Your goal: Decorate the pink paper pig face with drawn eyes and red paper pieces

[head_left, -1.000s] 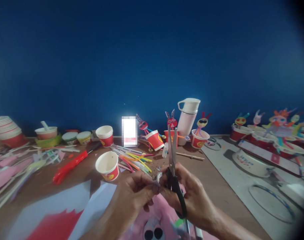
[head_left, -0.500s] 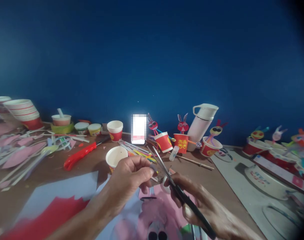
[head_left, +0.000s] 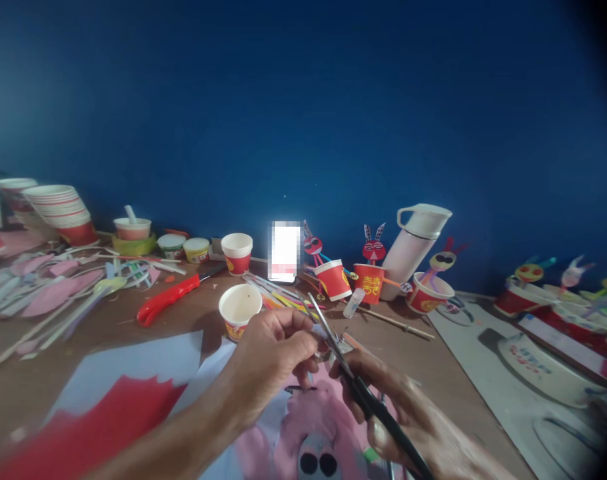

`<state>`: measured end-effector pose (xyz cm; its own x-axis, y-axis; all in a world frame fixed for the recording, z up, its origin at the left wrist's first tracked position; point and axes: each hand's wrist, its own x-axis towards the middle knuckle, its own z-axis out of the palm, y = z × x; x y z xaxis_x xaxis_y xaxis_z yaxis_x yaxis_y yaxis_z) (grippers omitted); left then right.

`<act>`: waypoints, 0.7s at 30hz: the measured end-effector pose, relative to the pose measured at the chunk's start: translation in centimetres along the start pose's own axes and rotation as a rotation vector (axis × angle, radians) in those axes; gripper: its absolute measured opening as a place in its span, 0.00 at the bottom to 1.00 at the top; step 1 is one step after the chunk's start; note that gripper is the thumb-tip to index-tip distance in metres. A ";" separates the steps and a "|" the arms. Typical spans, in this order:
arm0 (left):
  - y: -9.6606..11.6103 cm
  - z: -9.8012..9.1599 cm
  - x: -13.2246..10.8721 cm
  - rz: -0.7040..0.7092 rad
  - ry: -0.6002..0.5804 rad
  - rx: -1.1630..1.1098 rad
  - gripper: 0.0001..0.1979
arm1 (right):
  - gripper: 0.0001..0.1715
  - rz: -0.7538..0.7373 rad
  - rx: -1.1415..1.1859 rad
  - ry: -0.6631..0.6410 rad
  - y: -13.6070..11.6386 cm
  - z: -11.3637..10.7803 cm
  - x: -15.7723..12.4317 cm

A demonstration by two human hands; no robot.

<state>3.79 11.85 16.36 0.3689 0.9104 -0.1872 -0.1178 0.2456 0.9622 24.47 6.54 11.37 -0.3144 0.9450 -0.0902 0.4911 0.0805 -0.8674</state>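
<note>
My right hand [head_left: 408, 413] grips black-handled scissors [head_left: 356, 383], the blades pointing up and left toward my left hand. My left hand [head_left: 278, 353] pinches a small pale scrap [head_left: 328, 348] at the blades, too small to name. Both hands hover over a pink paper figure with two black eyes [head_left: 316, 447] lying on the brown table. A white-and-red paper cup [head_left: 239, 311] stands just beyond my left hand.
Red paper [head_left: 98, 420] on white sheets lies at the lower left. A red-handled knife [head_left: 170, 300], coloured straws [head_left: 283, 299], several cups with paper puppets [head_left: 370, 267] and a white flask [head_left: 413, 243] line the back. Stacked bowls [head_left: 58, 213] sit far left; white plates [head_left: 543, 360] right.
The scissors tipped from upright to slanting left, and the right hand dropped lower. The left hand closed in on the blades again. The view swung left.
</note>
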 end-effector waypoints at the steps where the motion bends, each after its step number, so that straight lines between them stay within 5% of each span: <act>1: 0.0 0.0 0.1 0.001 0.002 -0.001 0.04 | 0.36 0.001 0.002 0.005 0.1 0.0 0.0; 21: -0.2 -0.2 0.1 -0.010 0.017 0.015 0.05 | 0.27 -0.022 0.020 0.031 -1.1 0.5 0.5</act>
<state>3.71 11.95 16.15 0.3545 0.9134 -0.2002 -0.1005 0.2500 0.9630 23.42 6.77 12.02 -0.2996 0.9524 -0.0559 0.4674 0.0954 -0.8789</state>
